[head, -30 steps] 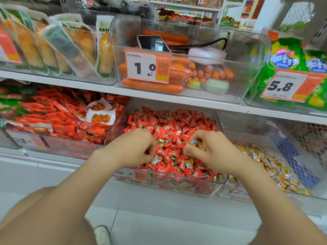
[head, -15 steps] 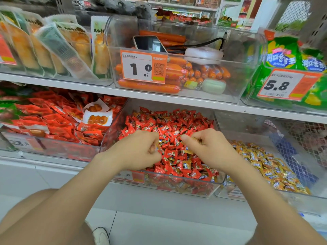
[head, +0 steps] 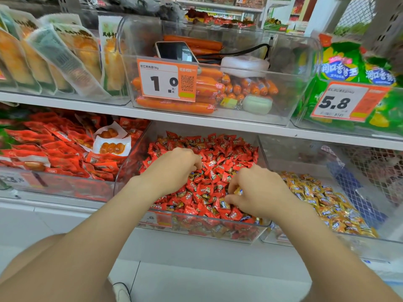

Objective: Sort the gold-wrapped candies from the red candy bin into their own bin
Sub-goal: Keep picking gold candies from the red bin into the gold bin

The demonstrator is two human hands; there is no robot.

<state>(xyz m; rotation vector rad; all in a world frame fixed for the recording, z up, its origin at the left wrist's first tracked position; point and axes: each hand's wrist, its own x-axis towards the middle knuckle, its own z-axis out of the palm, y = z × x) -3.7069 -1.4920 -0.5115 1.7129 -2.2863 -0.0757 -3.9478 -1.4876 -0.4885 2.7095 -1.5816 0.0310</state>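
Note:
A clear bin (head: pixel 218 233) on the lower shelf is heaped with red-wrapped candies (head: pixel 220 158), a few gold-wrapped ones mixed in near its front. To its right a second clear bin (head: pixel 327 243) holds gold-wrapped candies (head: pixel 327 205). Both hands are in the red bin. My left hand (head: pixel 174 168) has its fingers curled down into the red pile; what they hold is hidden. My right hand (head: pixel 255 190) is near the bin's front right, fingers curled round gold-wrapped candies (head: pixel 238 190), with a bit of gold wrapper showing at the fingertips.
A bin of red snack packets (head: pixel 54 149) sits to the left. The shelf above (head: pixel 196 118) carries a clear bin of orange sausages (head: pixel 207 105) with a phone (head: pixel 174 52), plus green bags (head: pixel 353 73) at right. Pale floor tiles lie below.
My right hand has moved toward the front right of the red bin. My left hand has reached a little farther back into the pile. The hands are farther apart.

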